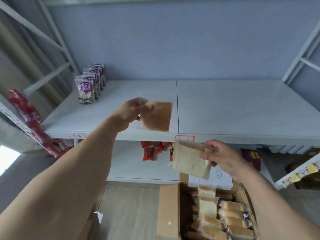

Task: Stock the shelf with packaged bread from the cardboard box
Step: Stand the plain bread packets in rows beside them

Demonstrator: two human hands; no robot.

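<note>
Two packs of bread are up: the left hand (129,112) pinches a brown-faced pack (156,116) over the shelf (242,108), the right hand's (219,155) grip holds a pale pack (189,161) above the cardboard box (168,212), which holds more bread.

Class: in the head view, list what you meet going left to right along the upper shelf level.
Row of purple-and-white packets → left hand → the brown bread packet it holds → bare shelf board.

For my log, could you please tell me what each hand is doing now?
Left hand: holding a brown bread packet.
Right hand: holding a pale bread packet.
</note>
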